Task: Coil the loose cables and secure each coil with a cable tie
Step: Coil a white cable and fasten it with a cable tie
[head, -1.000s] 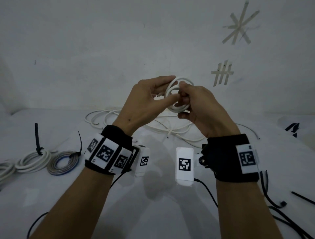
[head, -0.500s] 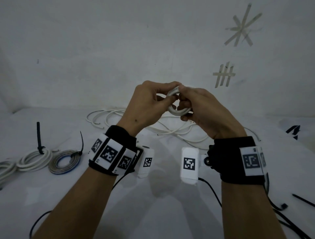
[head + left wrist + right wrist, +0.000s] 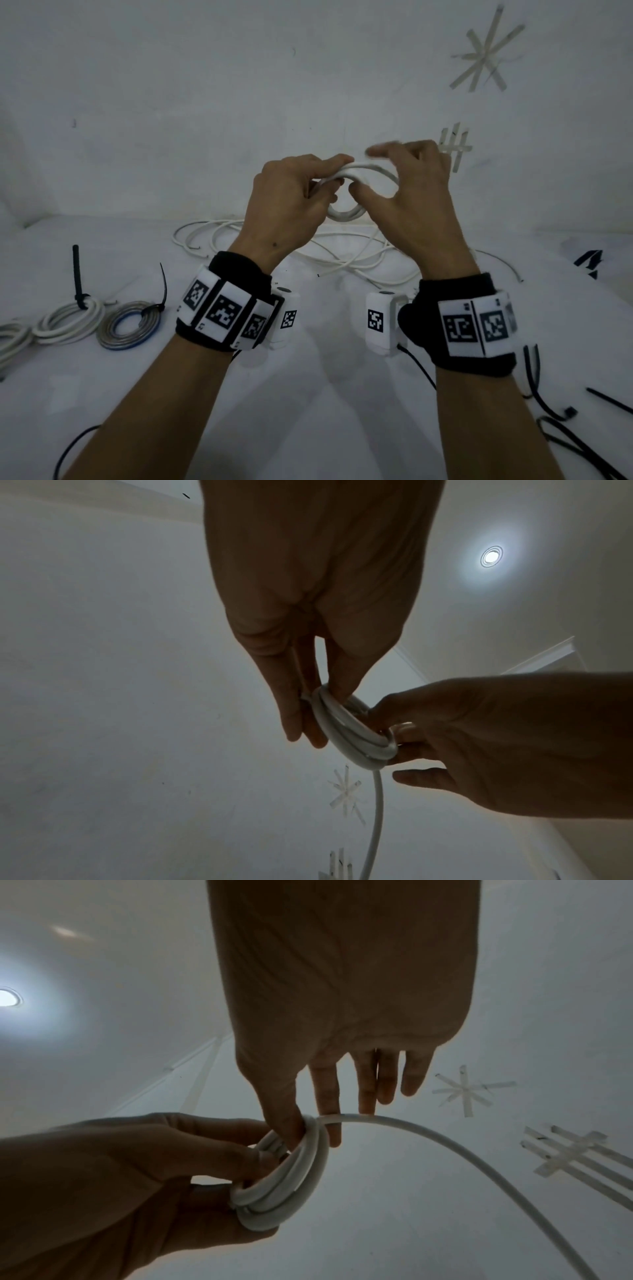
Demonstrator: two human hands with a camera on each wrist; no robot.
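Cable, white, is what both hands are busy with, held up in the air above the table (image 3: 308, 411). The left hand (image 3: 291, 202) has its fingers and thumb curled round one side of a small white coil (image 3: 346, 214), thumb tip on top of the loops and the other fingertips tucked under them. From the left wrist view the thumb and fingers (image 3: 298, 718) pinch the rim of the coil (image 3: 352, 739) between them, and a free run of the same cable drops away just below the fingertips.

The right hand (image 3: 411, 205) meets the coil from the other side. Its thumb (image 3: 287, 1123) goes through the middle of the coil (image 3: 291, 1183), and its index finger lies along the outside of the loops, so the two clamp the top of the ring between them. The remaining three fingers stand nearly straight and close together, clear of the coil; the loose strand (image 3: 445, 1148) leaves the ring right at the index fingertip and arcs away past them.

Below the fingers, a loose tangle of white cable (image 3: 260, 240) sprawls on the table. Well off to the left of the left hand lie a tied white coil (image 3: 68, 318) and, touching it, a grey-and-blue coil (image 3: 128, 325), each with a black tie sticking up. Loose black cable ties (image 3: 548, 404) lie near the right wrist.
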